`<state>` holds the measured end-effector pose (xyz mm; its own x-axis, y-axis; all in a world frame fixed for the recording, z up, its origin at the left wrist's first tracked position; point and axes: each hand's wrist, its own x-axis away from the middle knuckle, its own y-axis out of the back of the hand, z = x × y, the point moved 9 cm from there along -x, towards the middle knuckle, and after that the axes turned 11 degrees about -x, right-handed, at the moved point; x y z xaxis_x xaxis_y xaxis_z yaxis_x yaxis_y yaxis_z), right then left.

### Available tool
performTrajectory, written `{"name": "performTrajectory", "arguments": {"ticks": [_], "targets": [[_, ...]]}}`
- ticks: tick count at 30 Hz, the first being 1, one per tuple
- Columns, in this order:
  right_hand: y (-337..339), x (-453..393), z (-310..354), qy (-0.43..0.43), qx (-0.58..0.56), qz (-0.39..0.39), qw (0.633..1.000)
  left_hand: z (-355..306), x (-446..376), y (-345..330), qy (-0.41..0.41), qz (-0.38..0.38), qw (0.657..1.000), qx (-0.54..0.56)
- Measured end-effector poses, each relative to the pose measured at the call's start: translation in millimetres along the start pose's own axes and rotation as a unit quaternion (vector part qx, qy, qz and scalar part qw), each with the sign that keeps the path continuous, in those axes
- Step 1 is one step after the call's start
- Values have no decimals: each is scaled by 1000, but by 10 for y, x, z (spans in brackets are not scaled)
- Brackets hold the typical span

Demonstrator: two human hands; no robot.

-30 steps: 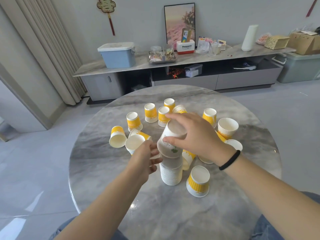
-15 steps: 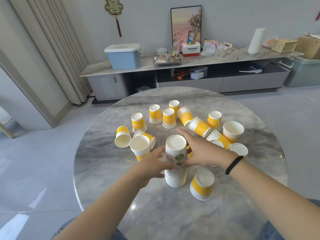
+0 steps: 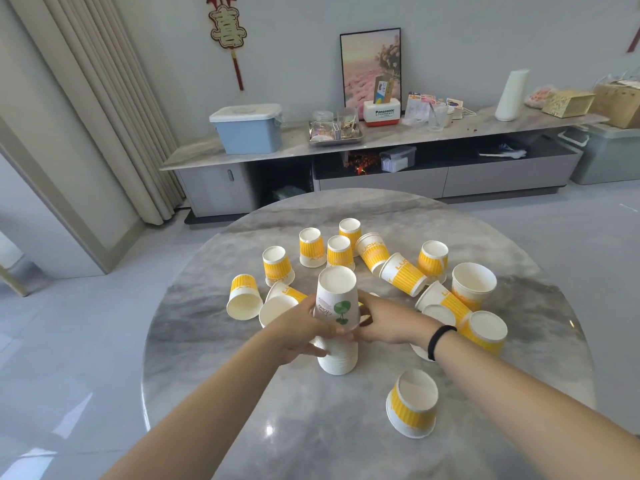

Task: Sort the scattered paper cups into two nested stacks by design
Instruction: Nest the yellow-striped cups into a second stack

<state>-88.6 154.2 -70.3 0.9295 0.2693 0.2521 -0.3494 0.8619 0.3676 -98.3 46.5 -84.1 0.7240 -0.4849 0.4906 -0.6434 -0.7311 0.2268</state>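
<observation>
We note a long low cabinet (image 3: 381, 140) against the far wall. On it: blue lidded bin (image 3: 247, 128), metal tray (image 3: 335, 135) of jars, Panasonic box (image 3: 382, 113), framed picture (image 3: 370, 64), white cylinder (image 3: 512, 95). Beige curtain (image 3: 104, 98) at left; red knot ornament (image 3: 228, 32) above.

The round table (image 3: 242, 393) holds one nested stack of white cups (image 3: 337, 327) and about thirteen loose yellow cups (image 3: 412, 405); two hands are in view.

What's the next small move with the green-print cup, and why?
Probably press the green-print cup fully down onto the white stack: both the left hand and right hand hold it inverted there, and it looks only partly seated.
</observation>
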Motion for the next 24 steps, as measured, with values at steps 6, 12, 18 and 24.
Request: {"name": "performTrajectory", "arguments": {"ticks": [6,12,18,24], "targets": [[327,-320,-45,6,44,-71,996,-98,-405,90,8,-26,999,31],[658,-680,-201,-39,357,-54,932,-271,-671,201,-11,-37,999,24],[721,-994,-319,-46,484,-21,874,-264,-794,314,-12,-57,998,19],[882,-1020,-384,-39,486,-86,869,-298,-788,364,-39,-55,998,-6]]}}
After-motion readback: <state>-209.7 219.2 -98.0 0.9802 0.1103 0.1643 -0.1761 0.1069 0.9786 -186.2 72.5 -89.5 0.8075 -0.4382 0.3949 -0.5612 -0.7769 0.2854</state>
